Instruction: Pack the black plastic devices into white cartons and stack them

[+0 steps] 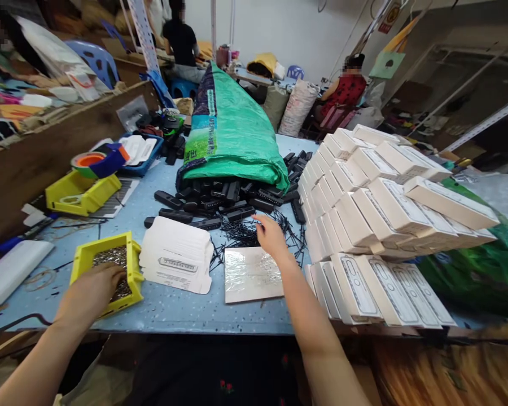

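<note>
My left hand (93, 290) reaches into a yellow bin (80, 260) of small shiny metal pieces (121, 259), too small to name. Its fingertips are hidden among them. Over a loose pile of thin black sticks (237, 234) is my right hand (271, 239), its index finger and thumb apart and no held object visible. The index fingertip is close to one of the long black plastic cases (240, 214). Between my hands lies a stack of white printed cards (175, 256). A flat board wrapped in clear film (249, 276) is just below my right hand.
A green sack (241, 124) spills black cases at the back. White boxes (364, 208) are stacked high on the right. On the left are another yellow bin (82, 194), a tape roll (87, 160) and a white block (14, 270). Other people sit farther off.
</note>
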The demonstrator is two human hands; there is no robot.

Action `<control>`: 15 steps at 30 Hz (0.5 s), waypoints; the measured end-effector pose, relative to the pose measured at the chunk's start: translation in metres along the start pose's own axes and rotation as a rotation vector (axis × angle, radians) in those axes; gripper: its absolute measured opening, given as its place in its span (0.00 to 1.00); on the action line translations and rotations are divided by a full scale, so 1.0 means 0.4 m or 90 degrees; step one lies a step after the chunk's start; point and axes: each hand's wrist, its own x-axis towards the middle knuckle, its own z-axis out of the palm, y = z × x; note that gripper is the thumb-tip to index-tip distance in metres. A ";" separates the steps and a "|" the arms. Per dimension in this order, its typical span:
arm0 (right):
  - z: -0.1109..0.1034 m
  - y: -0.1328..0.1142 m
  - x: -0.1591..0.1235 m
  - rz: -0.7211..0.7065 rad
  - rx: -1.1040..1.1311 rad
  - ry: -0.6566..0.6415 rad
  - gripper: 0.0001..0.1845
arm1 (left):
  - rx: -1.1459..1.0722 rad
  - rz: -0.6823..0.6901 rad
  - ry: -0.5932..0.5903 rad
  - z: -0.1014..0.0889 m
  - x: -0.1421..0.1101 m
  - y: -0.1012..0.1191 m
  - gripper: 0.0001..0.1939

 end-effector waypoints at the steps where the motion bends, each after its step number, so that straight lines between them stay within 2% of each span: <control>1: 0.042 -0.002 0.071 0.002 -0.007 -0.036 0.21 | -0.018 0.012 0.027 -0.013 -0.003 0.008 0.19; 3: 0.101 0.007 0.173 -0.001 -0.029 -0.088 0.21 | -0.065 -0.020 0.079 -0.035 -0.018 0.020 0.17; 5: 0.133 0.024 0.221 -0.006 -0.050 -0.113 0.18 | -0.144 -0.122 0.104 -0.047 -0.043 0.036 0.14; 7: 0.145 0.040 0.231 -0.005 -0.075 -0.139 0.18 | -0.307 -0.227 0.104 -0.043 -0.070 0.066 0.14; 9: 0.149 0.050 0.227 -0.005 -0.089 -0.168 0.19 | -0.547 -0.288 0.095 -0.022 -0.087 0.118 0.19; 12: 0.144 0.055 0.223 -0.012 -0.089 -0.195 0.23 | -0.840 -0.300 0.071 0.020 -0.086 0.227 0.23; 15: 0.122 0.051 0.205 -0.025 -0.080 -0.178 0.26 | -0.961 -0.293 -0.018 0.050 -0.072 0.329 0.21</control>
